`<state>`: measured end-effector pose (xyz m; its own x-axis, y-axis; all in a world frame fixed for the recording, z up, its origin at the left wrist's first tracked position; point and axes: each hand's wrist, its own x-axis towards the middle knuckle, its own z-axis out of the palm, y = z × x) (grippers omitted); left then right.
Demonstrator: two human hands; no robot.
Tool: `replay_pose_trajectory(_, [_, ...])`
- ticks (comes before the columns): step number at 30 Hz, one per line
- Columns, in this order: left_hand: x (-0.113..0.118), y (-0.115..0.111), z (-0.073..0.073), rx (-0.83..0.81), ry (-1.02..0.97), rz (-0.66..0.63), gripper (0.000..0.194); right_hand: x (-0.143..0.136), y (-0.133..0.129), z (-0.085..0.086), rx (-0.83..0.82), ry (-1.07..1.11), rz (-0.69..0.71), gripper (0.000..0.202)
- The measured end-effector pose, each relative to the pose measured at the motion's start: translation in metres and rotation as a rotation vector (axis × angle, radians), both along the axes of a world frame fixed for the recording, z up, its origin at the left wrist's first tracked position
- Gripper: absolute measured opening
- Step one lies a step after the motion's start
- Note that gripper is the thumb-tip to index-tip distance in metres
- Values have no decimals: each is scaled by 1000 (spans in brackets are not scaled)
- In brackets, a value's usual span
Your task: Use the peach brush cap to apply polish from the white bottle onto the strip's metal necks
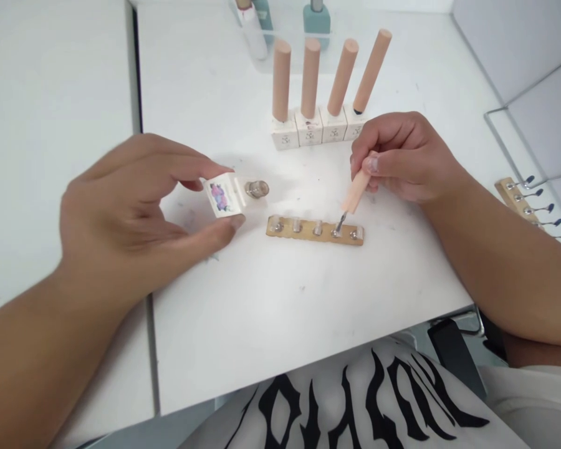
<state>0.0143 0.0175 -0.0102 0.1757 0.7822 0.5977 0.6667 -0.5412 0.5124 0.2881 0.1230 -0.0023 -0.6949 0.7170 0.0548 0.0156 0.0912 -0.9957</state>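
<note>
My left hand (135, 212) grips a small white bottle (224, 194) with a purple flower print between thumb and fingers. The bottle is tilted, its uncapped neck pointing right. Pinched in my right hand (397, 159) is a peach-coloured brush cap (355, 190), brush end down. The brush tip meets a clear piece, second from the right, on a narrow wooden strip (306, 231). Several small clear pieces on metal mounts stand along this strip, which lies on the white table between my hands.
Behind the strip stand several white bottles (310, 129) with tall peach caps. Farther back, a teal bottle (316, 22) and others are beside a clear tray. At the right, another wooden strip (517, 199) holds dark-tipped pieces near a wire frame. The table's front edge borders patterned clothing.
</note>
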Motion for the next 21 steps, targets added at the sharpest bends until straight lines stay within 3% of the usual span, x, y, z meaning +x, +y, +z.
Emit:
replay_pose_trajectory(5, [-8, 6, -10, 30, 13, -21, 42, -1, 0, 0, -3, 11, -3, 7])
replay_pose_trajectory(9, [-1, 2, -2, -1, 1, -15, 39, -2, 0, -1, -25, 82, 12, 10])
replay_pose_trajectory(14, [7, -6, 12, -165, 55, 80, 27, -2, 1, -2, -33, 88, 25, 10])
replay_pose_trajectory(21, [4, -1, 7, -143, 32, 33, 30, -3, 3, -3, -55, 78, 16, 7])
